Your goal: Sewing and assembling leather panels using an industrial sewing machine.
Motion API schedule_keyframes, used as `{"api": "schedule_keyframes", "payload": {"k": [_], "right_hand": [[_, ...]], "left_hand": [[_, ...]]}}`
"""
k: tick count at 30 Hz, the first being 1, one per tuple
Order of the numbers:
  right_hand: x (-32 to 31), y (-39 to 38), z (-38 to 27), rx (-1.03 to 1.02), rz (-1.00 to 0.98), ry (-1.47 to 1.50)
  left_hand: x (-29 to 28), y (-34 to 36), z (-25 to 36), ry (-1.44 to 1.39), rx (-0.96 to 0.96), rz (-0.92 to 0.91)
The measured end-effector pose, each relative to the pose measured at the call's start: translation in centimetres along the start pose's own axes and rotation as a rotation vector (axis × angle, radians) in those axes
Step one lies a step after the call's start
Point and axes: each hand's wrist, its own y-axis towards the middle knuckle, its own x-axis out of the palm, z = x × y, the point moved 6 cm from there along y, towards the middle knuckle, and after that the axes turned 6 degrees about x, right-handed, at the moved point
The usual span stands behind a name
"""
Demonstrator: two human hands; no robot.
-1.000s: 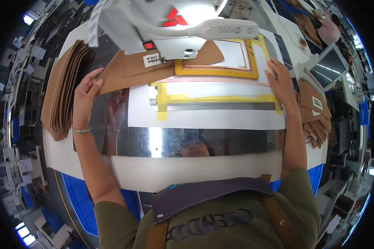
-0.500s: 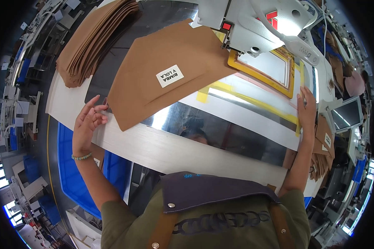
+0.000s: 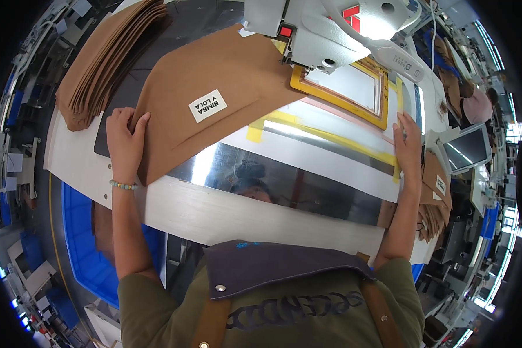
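Observation:
A large brown fabric panel point(image 3: 226, 69) with a white label point(image 3: 208, 106) lies across the work surface, its right end at the yellow clamp frame point(image 3: 298, 81) below a white sewing machine head point(image 3: 342, 35). My left hand point(image 3: 126, 139) pinches the panel's left edge, thumb on top and the fingers' undersides hidden. My right hand point(image 3: 408, 142) rests at the right side of the bed, beside the yellow tape near the frame's corner. Its fingers are stretched out and hold nothing.
A stack of brown panels point(image 3: 107, 58) stands at the far left. More labelled brown pieces point(image 3: 435, 185) hang at the right, near a small screen point(image 3: 470, 148). A blue bin point(image 3: 78, 232) sits below the table's left edge. Another person point(image 3: 475, 107) is at the far right.
My left hand, apart from the panel with fingers spread before, has closed on its left edge. The right hand stays at the same spot on the bed. The whole view has shifted slightly.

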Motion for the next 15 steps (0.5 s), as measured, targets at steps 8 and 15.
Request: {"api": "schedule_keyframes", "payload": {"k": [8,15], "right_hand": [[-0.3,-0.1,0.8,0.013,-0.008,-0.027],[-0.1,-0.2,0.2,-0.025,-0.009,0.009]], "left_hand": [[-4.0,-3.4,-0.4,-1.124,-0.472,0.036],[-6.3,-9.5,-7.1,-0.916,-0.549,-0.024]]}}
